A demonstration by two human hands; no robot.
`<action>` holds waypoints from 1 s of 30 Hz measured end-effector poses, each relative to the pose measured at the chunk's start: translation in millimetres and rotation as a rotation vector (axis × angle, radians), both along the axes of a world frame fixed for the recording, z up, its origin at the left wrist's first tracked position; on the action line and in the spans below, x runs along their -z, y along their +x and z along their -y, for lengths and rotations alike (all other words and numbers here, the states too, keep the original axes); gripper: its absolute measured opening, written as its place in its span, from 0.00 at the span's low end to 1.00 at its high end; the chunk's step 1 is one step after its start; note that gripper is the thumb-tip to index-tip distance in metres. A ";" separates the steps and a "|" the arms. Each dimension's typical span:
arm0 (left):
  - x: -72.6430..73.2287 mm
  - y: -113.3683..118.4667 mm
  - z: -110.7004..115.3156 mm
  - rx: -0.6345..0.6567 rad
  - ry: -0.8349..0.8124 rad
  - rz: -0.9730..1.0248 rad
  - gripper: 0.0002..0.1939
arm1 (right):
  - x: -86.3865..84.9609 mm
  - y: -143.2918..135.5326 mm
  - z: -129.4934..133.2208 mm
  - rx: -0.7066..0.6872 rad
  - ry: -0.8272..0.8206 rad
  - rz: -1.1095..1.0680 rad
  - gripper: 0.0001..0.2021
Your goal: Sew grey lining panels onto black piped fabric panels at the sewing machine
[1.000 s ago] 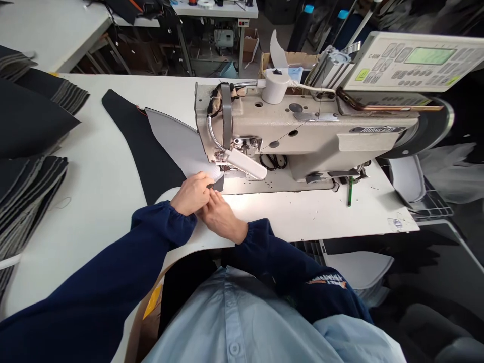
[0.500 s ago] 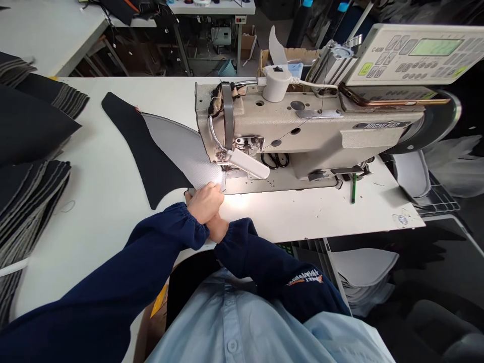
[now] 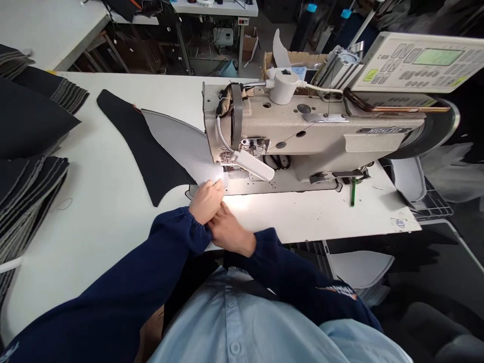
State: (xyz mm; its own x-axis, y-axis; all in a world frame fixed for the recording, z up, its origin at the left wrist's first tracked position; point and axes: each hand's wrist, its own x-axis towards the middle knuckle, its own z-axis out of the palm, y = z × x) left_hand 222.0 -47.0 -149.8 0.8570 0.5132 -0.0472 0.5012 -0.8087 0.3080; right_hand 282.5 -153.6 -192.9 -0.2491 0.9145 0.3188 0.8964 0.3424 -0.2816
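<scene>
A grey mesh fabric piece (image 3: 177,141), joined along one edge to a black fabric piece (image 3: 139,146), lies on the white table, its right end beside the sewing machine's needle area. My left hand (image 3: 206,201) is closed on the near end of the grey piece, just left of the lit machine bed. Close against it on the right, my right hand (image 3: 230,229) has its fingers together, the tips partly hidden by the left hand. Whether it holds anything cannot be made out. The sewing machine (image 3: 317,121) stands to the right of the fabric.
Stacks of dark fabric pieces (image 3: 30,201) lie on the table's left side. A phone (image 3: 397,103) and a control panel (image 3: 423,63) sit on the machine. A green tool (image 3: 353,194) is at the right. Light pieces (image 3: 363,267) rest below the table's front edge.
My right hand has come out from beneath my left wrist and moved right, showing its back. The view has shifted slightly. My left hand stays at the fabric's near end.
</scene>
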 end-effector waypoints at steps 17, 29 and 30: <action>-5.5 -9.4 9.7 0.046 0.314 -0.171 0.23 | -12.3 68.7 25.3 0.292 0.049 0.021 0.10; -6.5 -9.8 9.7 0.058 0.374 -0.200 0.23 | -12.2 67.1 16.9 0.245 0.005 0.068 0.09; -5.8 -8.5 11.7 0.048 0.371 -0.216 0.24 | -11.9 66.9 16.8 0.244 0.010 0.069 0.09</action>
State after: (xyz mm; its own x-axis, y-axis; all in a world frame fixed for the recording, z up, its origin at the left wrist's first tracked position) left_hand 213.4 -58.6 -144.1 0.8710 0.4890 -0.0476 0.4815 -0.8688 -0.1158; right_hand 349.3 -170.4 -180.9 -0.0431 0.9469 0.3186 0.9697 0.1164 -0.2149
